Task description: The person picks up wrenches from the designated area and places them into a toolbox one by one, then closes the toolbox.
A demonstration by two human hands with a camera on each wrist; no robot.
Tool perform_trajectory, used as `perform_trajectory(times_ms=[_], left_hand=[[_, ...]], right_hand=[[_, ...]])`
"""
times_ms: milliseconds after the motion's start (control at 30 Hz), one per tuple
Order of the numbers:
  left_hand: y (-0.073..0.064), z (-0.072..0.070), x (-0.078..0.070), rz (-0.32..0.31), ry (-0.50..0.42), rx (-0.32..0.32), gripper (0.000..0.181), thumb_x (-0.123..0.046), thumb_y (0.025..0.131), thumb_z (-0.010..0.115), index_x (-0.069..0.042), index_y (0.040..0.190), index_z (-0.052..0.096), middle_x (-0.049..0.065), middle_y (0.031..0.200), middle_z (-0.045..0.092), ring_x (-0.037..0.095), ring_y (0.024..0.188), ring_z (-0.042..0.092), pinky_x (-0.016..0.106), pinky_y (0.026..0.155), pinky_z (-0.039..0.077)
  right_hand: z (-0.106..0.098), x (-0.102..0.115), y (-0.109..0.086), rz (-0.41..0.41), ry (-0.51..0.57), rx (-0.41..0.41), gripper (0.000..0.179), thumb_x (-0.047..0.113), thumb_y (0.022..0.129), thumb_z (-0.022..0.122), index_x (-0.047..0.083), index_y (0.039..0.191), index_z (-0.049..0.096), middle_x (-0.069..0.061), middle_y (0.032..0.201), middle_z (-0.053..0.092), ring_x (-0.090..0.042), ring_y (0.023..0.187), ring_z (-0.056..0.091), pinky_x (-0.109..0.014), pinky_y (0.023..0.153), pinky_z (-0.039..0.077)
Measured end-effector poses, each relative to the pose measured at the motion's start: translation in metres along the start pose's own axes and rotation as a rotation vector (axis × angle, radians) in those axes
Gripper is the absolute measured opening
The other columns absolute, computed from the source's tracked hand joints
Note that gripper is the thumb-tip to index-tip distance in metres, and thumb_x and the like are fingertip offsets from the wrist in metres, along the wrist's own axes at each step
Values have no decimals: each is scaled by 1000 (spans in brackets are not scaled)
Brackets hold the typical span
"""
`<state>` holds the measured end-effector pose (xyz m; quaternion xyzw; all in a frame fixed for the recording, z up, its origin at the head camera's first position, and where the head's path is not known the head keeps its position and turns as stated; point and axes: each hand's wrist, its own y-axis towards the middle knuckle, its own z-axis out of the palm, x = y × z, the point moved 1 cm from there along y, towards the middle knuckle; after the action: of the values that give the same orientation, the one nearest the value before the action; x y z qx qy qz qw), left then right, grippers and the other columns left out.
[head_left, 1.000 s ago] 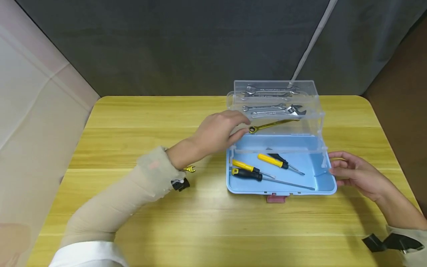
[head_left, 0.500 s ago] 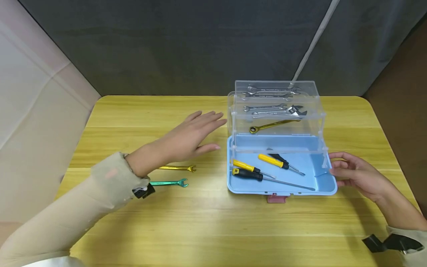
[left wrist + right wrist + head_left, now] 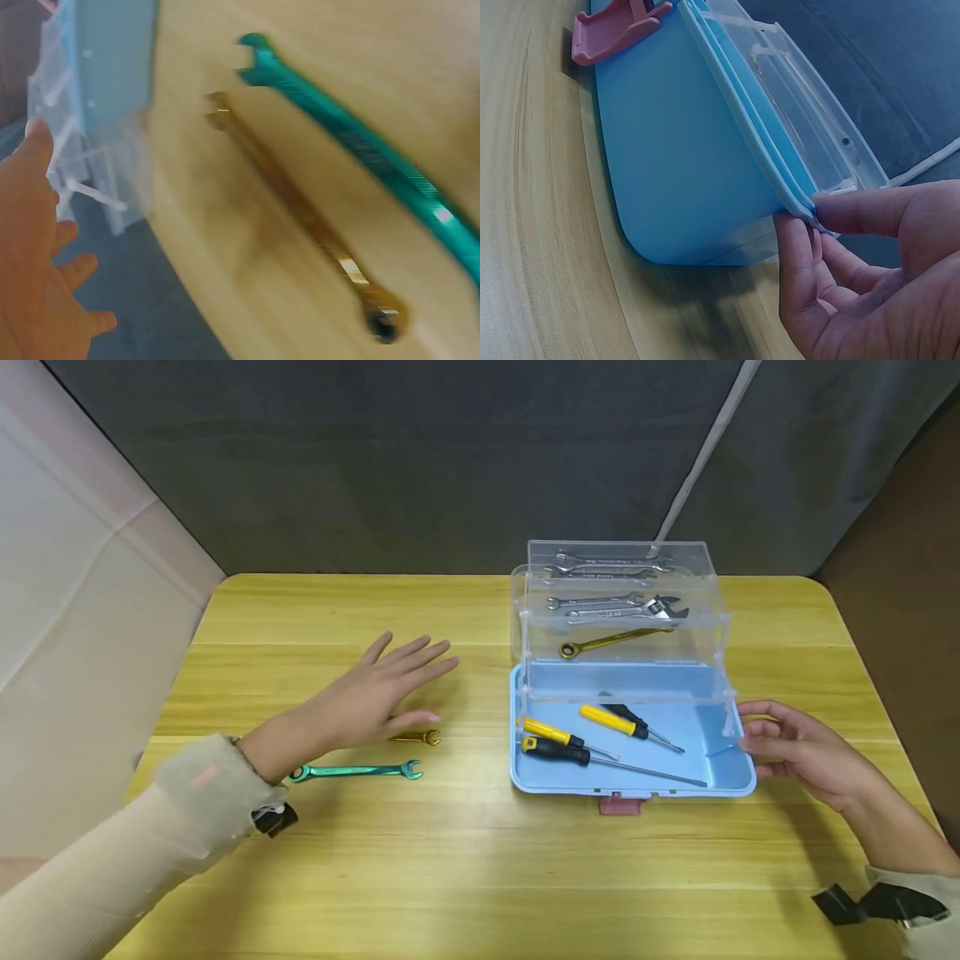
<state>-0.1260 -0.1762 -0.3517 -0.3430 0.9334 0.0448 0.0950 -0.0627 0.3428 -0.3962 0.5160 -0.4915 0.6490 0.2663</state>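
Dark grey fabric hangs beyond a yellow wood-grain counter, with a pale sheet on the left and a brown panel on the right. On the right half of the counter stands a light blue toolbox, opened up, its pink latch hanging at the near side. Four screwdrivers lie in the blue base: two with yellow handles and two with black. The longest, a black-handled screwdriver, lies nearest the front edge.

Raised at the far side is the clear plastic upper section. Silver wrenches, an adjustable wrench and a gold ratchet wrench show there; which tier holds each, I cannot tell through the plastic.

At the right end of the box, the right hand has a pinching grip, thumb and fingertips closed on the rim near the far corner.

On the left, the left hand hovers above the counter, its grip released, fingers straight and spread. Below it on the counter lie a gold wrench, partly covered by the hand from where I stand, and, just nearer, a green wrench. Both have their open ends pointing right, towards the box.
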Motion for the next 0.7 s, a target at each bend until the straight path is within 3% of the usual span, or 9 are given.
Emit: perform_trajectory(times_ms=[433, 700], left_hand=[[-44, 23, 25, -99, -22, 26, 66, -53, 91, 52, -32, 148, 25, 3, 154, 23, 29, 139, 22, 61, 107, 13], [-71, 33, 40, -135, -55, 2, 60, -41, 85, 67, -26, 139, 47, 10, 148, 35, 33, 135, 31, 65, 102, 18]], right_hand=[[1, -1, 1, 11, -3, -14, 34, -4, 92, 51, 17, 119, 51, 0, 97, 65, -17, 83, 63, -34, 67, 52], [2, 0, 1, 48, -55, -52, 34, -1, 92, 54, 20, 119, 50, 1, 97, 65, -17, 84, 63, -35, 68, 52]])
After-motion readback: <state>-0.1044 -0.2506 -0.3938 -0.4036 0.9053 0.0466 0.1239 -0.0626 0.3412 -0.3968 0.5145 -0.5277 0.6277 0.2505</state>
